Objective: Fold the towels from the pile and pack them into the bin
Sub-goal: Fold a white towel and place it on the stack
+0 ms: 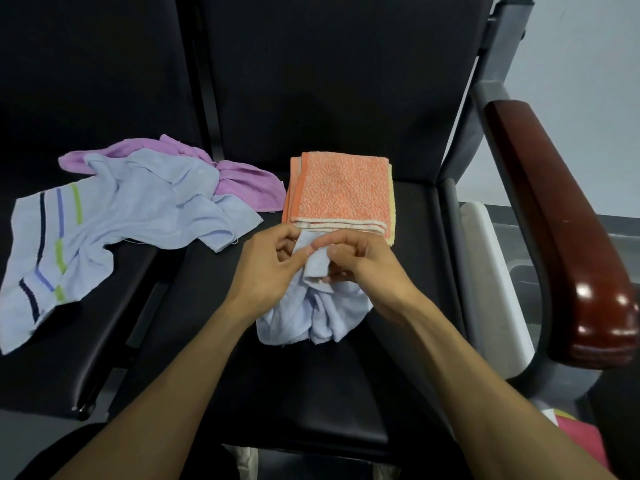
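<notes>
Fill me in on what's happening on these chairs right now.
A person is sorting towels on black seats. Both hands, left hand and right hand, grip a bunched light blue towel in front of a folded orange towel. To the left, a striped blue towel lies unfolded over a purple towel. No towel is seen packed in a bin.

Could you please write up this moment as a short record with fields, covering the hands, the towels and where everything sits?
surface: black chair seat
left hand: pinches the light blue towel
right hand: pinches the same towel's upper edge
light blue towel: bunched, unfolded, between the hands
orange towel: folded, on top of a pale yellow towel, just beyond the hands
striped blue towel: crumpled, on the seat to the left
purple towel: crumpled, partly under the striped one
armrest: reddish brown, far right
bin: cannot tell
</notes>
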### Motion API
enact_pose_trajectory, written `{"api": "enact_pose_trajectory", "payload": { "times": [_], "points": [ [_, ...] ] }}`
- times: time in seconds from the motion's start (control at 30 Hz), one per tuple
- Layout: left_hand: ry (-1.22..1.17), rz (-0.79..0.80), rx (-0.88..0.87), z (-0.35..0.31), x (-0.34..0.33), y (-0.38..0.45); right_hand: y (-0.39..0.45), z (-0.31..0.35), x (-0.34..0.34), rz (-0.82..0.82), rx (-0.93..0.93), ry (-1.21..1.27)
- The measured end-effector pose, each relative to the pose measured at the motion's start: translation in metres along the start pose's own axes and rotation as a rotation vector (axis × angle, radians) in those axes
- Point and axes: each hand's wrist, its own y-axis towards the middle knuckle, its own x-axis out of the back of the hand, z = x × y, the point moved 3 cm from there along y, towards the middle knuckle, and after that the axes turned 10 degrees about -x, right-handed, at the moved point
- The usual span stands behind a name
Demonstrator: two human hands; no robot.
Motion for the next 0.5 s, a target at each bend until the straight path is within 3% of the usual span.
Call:
{"api": "enact_pose_trajectory", "payload": {
  "times": [0.13, 0.33, 0.5],
  "points": [
    [0.021, -0.035, 0.011, 0.000, 0.003, 0.000, 0.000, 0.002, 0.003, -0.022, 0.085, -0.110],
    [0.015, -0.013, 0.009, -0.002, -0.001, -0.002, 0.001, -0.002, 0.002, -0.361, 0.219, -0.586],
    [-0.072, -0.003, 0.002, -0.013, -0.005, -0.004, 0.000, 0.001, 0.002, -0.410, 0.383, -0.610]
  ]
}}
